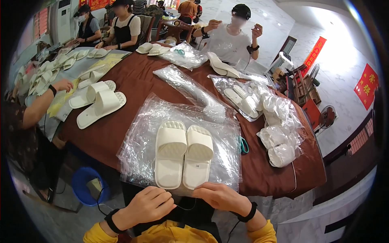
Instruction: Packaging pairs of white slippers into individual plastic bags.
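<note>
Two cream slide slippers (171,152) lie on clear plastic bags (135,152), lower centre; left hand (152,205) and right hand (221,197) curl narrowly, contents indiscernible.

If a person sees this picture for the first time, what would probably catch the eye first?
Probably the pair of cream slippers in the centre, lying side by side on clear plastic bags near the front edge of the reddish-brown cloth. Next might come the shiny bagged slippers on the cloth's right side. The blue bin on the floor at lower left also stands out by its colour.
</note>
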The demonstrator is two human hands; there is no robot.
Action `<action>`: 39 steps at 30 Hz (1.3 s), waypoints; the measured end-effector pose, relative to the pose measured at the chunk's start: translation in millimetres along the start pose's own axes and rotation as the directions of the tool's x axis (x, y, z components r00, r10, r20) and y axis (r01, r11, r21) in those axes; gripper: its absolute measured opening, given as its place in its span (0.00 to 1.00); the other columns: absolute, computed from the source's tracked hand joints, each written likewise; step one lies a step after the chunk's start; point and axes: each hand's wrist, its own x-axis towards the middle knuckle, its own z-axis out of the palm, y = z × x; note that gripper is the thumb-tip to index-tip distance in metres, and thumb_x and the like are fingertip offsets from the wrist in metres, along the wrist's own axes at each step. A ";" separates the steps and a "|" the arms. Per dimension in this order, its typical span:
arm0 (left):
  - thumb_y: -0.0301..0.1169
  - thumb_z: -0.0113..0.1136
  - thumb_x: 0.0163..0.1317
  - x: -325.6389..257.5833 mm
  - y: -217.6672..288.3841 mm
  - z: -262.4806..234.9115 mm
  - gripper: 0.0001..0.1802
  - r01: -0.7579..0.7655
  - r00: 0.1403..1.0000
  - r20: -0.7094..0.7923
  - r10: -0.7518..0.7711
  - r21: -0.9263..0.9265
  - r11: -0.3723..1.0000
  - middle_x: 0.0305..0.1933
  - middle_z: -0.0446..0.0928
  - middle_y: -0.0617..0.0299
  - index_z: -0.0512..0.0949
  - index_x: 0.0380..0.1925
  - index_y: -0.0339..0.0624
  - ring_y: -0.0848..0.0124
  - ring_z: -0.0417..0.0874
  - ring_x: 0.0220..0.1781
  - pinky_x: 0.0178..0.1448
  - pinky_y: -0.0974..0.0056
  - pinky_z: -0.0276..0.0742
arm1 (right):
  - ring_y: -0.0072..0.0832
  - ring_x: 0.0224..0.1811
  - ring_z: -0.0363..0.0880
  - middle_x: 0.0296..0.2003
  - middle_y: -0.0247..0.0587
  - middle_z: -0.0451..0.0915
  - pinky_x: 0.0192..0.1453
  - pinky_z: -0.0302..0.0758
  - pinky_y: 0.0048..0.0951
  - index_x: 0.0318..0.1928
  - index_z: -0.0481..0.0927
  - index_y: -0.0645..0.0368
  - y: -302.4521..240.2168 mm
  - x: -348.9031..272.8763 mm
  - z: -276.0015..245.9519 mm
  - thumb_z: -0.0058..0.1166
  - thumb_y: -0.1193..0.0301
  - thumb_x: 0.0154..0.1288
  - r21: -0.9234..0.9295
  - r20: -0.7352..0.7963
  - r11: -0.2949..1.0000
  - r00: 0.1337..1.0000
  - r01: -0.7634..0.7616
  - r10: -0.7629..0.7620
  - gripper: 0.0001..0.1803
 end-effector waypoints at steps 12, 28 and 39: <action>0.29 0.70 0.52 4.0 3.7 -15.3 0.09 0.035 0.999 -0.010 -0.035 0.018 0.999 0.38 0.77 0.64 0.79 0.31 0.43 0.65 0.80 0.40 0.45 0.61 0.78 | 0.45 0.39 0.81 0.36 0.44 0.77 0.40 0.79 0.38 0.45 0.74 0.60 4.1 11.6 -2.0 0.51 0.79 0.60 -0.070 0.039 0.995 0.997 0.068 -0.065 0.12; 0.31 0.66 0.53 27.9 -35.7 51.5 0.07 0.149 0.989 0.009 -0.151 0.105 0.983 0.31 0.73 0.62 0.76 0.26 0.43 0.63 0.76 0.38 0.42 0.61 0.74 | 0.46 0.45 0.82 0.49 0.46 0.78 0.44 0.80 0.40 0.53 0.76 0.61 40.3 37.8 -17.2 0.52 0.79 0.61 -0.270 -0.176 0.962 0.984 -0.031 -0.018 0.18; 0.30 0.64 0.53 57.9 -52.3 78.6 0.07 0.268 0.961 -0.112 -0.254 0.130 0.955 0.29 0.72 0.60 0.75 0.23 0.43 0.60 0.76 0.37 0.43 0.58 0.74 | 0.30 0.40 0.86 0.40 0.48 0.86 0.44 0.80 0.28 0.49 0.81 0.65 94.0 28.2 -84.8 0.47 0.79 0.68 0.131 -0.354 0.895 0.823 -0.426 0.444 0.14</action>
